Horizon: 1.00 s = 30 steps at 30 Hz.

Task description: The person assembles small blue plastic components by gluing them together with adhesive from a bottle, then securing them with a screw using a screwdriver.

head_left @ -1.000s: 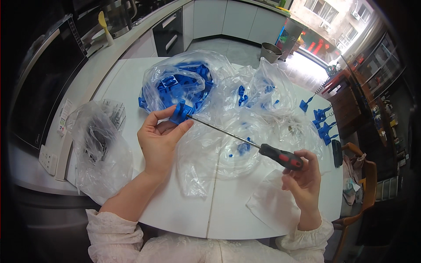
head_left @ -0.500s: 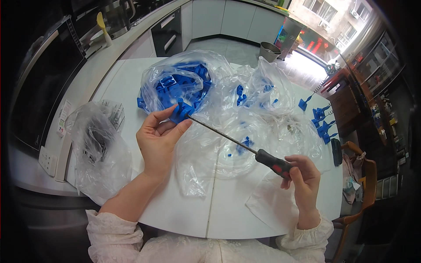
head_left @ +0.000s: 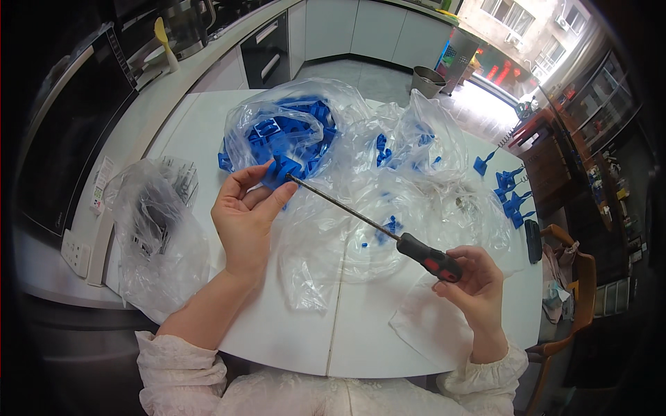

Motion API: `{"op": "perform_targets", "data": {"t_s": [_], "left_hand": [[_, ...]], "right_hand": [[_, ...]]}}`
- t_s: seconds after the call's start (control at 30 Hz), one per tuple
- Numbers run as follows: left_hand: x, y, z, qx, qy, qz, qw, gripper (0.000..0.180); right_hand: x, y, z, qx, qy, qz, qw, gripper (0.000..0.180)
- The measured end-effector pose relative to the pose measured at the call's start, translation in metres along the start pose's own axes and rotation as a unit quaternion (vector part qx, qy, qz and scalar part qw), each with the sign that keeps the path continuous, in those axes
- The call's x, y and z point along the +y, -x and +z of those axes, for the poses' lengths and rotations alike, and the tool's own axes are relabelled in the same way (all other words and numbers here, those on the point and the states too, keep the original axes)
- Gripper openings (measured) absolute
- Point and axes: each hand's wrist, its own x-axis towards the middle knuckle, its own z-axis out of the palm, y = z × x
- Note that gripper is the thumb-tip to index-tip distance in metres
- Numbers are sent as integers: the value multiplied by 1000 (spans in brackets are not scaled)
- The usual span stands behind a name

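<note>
At ten o'clock on a white table (head_left: pixel 277 340), a blue plastic part (head_left: pixel 279 173) is pinched by the left hand (head_left: pixel 243 211), met by the tip of a screwdriver (head_left: pixel 429 256) loosely gripped by the right hand (head_left: pixel 479 284) at four. Crumpled clear bags (head_left: pixel 316 239) are strewn beneath; blue pieces (head_left: pixel 515 205) are seen at two, a printed label (head_left: pixel 101 182), too small to read, at nine

Small pale lettering (head_left: pixel 58 222) stands on the lower front corner of the black appliance (head_left: pixel 83 132) at left. The white label (head_left: pixel 102 182) beside it bears print too fine to read.
</note>
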Motion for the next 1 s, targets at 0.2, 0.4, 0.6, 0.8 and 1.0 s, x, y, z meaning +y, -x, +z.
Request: {"op": "perform_targets", "data": {"t_s": [0.2,0.4,0.6,0.8,1.0], "left_hand": [[0,0,0,0,4,4,1000,35],[3,2,1,-6,-3,-7,1000,34],[5,4,2,-35,-15,1,999,35],[6,5,2,-49,-9,18,999,35],[4,5,1,-42,-9,31,999,35]], "right_hand": [[-9,1,2,19,-65,67,995,40],[-3,-3,1,40,-23,-21,999,35],[-3,-2,-5,72,-51,-21,996,28],[-3,3,-7,64,2,-5,998,34],[1,0,-6,44,-31,6,999,33]]}}
